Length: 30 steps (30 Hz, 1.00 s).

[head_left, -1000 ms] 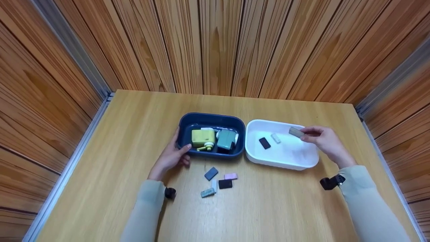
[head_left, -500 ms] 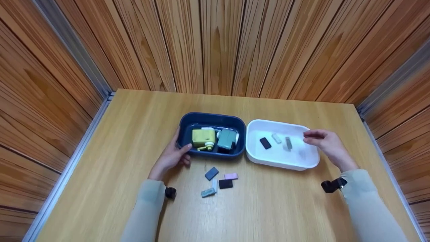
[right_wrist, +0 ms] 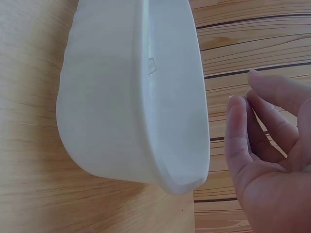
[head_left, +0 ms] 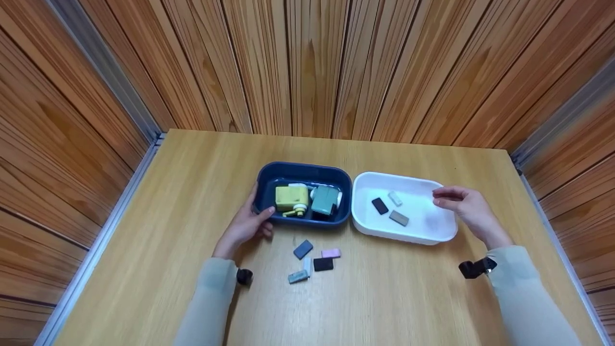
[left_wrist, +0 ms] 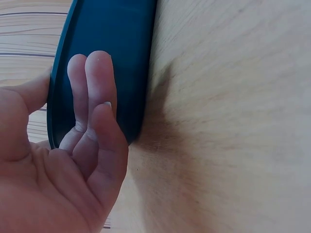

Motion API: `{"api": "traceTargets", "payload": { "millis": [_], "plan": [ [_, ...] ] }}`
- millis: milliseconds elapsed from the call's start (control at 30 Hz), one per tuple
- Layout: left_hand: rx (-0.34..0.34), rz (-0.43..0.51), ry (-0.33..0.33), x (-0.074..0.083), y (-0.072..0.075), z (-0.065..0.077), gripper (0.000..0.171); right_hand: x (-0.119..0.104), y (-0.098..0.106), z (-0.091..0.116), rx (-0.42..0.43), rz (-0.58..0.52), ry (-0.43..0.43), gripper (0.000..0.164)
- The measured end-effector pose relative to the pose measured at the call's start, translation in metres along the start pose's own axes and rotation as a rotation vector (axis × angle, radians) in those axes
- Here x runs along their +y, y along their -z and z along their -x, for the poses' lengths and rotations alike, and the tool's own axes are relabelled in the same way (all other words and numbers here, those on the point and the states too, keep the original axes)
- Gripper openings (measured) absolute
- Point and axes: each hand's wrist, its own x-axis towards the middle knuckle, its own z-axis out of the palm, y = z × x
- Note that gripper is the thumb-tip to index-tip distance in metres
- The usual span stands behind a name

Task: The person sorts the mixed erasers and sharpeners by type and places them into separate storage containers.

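Observation:
In the head view my left hand [head_left: 247,218] grips the left end of a navy blue tub [head_left: 307,222], thumb over the rim and fingers against the outer wall [left_wrist: 129,29]. Inside lie a yellow [head_left: 291,198] and a teal [head_left: 325,199] boxy device, which look like hand-crank pencil sharpeners. My right hand [head_left: 466,206] hovers at the right end of a white tub [head_left: 427,223], fingers loosely bent, with nothing seen held. Small eraser-like blocks lie in that tub: black [head_left: 380,206], white [head_left: 395,198] and grey [head_left: 399,218].
In front of the navy tub several more small blocks lie on the wooden table [head_left: 384,298]: blue [head_left: 303,249], pink [head_left: 330,253], black [head_left: 323,264], white [head_left: 306,265] and grey-blue [head_left: 298,276]. The tubs stand side by side. Wood-patterned panels [head_left: 312,67] rise behind the table.
My right hand has let go of the grey eraser-like block, which dropped into the white tub and now lies near the black one. My left hand has stayed on the navy tub.

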Motion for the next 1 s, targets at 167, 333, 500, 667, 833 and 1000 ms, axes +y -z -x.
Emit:
{"api": "traceTargets", "payload": {
  "millis": [167, 333, 500, 667, 833, 1000],
  "plan": [
    [0.007, -0.003, -0.008, -0.001, -0.001, 0.000, 0.085, -0.001, -0.001, 0.002, 0.009, -0.031, 0.036, 0.055],
    [0.007, 0.000, 0.000, 0.000, -0.001, 0.000, 0.085, 0.000, -0.002, 0.004, 0.012, -0.072, 0.064, 0.052],
    [0.011, -0.007, 0.006, 0.001, -0.002, 0.000, 0.084, -0.002, -0.004, 0.007, 0.002, -0.089, 0.081, 0.050],
    [0.013, -0.002, 0.002, 0.001, -0.001, 0.001, 0.084, -0.007, -0.010, 0.010, 0.002, -0.087, 0.091, 0.051],
    [0.006, 0.012, -0.002, 0.000, -0.001, 0.000, 0.083, -0.011, -0.016, 0.014, -0.004, -0.079, 0.099, 0.051],
    [0.008, 0.007, 0.002, 0.000, -0.001, 0.000, 0.083, -0.012, -0.024, 0.017, -0.014, -0.066, 0.116, 0.050]
  ]
}}
